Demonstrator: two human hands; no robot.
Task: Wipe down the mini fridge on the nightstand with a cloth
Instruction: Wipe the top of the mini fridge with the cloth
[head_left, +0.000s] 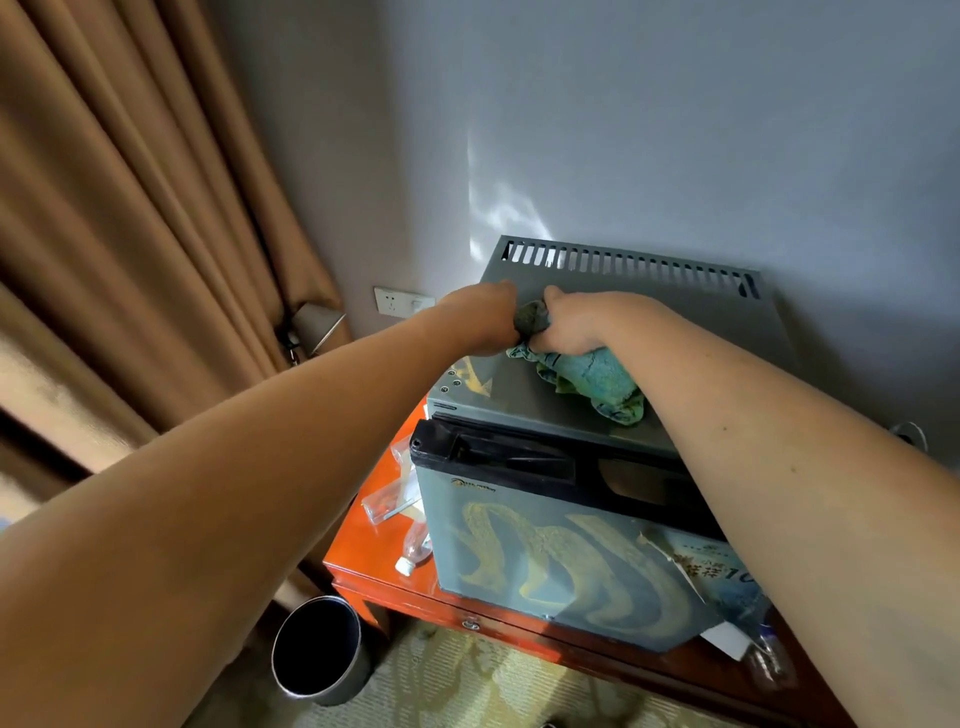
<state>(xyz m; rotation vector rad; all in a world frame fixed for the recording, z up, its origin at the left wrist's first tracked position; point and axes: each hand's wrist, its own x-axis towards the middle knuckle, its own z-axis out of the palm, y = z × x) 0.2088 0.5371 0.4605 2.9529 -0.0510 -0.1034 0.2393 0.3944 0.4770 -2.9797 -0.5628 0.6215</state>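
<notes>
A grey mini fridge (675, 306) with a black door handle strip and a slotted vent along its back stands on an orange-red wooden nightstand (363, 540). A crumpled teal cloth (592, 376) lies on the fridge's top. My left hand (483, 317) and my right hand (569, 322) meet over the left middle of the top, and both grip the bunched upper end of the cloth. The rest of the cloth trails toward the front edge under my right forearm. My fingers are mostly hidden behind the hands.
Empty plastic bottles (415, 545) and clear wrappers lie on the nightstand left of the fridge. A dark round waste bin (319, 649) stands on the carpet below. Brown curtains (130, 234) hang at left, a wall socket (402, 301) sits behind, and a torn paper label hangs on the fridge door.
</notes>
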